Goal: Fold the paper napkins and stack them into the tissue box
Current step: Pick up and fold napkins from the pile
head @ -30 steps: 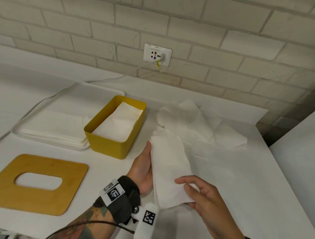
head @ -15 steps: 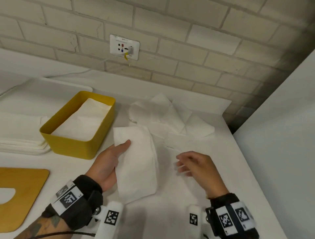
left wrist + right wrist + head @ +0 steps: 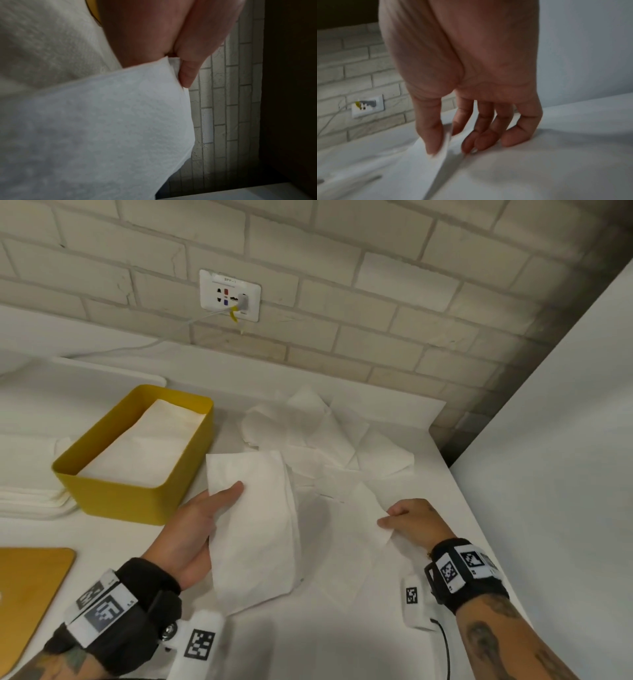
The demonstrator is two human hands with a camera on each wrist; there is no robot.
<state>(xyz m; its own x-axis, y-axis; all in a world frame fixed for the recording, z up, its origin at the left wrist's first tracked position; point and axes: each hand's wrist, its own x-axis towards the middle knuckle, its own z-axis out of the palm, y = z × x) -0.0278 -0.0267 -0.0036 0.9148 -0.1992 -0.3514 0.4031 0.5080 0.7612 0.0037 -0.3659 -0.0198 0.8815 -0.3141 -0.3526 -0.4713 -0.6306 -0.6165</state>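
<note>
Left hand (image 3: 195,532): thumb and fingers grip the folded napkin (image 3: 253,525), held just right of the yellow tissue box (image 3: 113,498); a loose hold could let the fold spring open.
Right hand (image 3: 414,522): fingertips pinch 1 flat napkin (image 3: 356,529), farther right of the box; a quick pull could tear it.
Napkin pile (image 3: 329,436): behind, right of the box; may drag along.
Box: partly stacked.

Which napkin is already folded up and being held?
The folded napkin gripped by the left hand; it is a neat rectangle, unlike the loose napkins lying crumpled behind.
</note>
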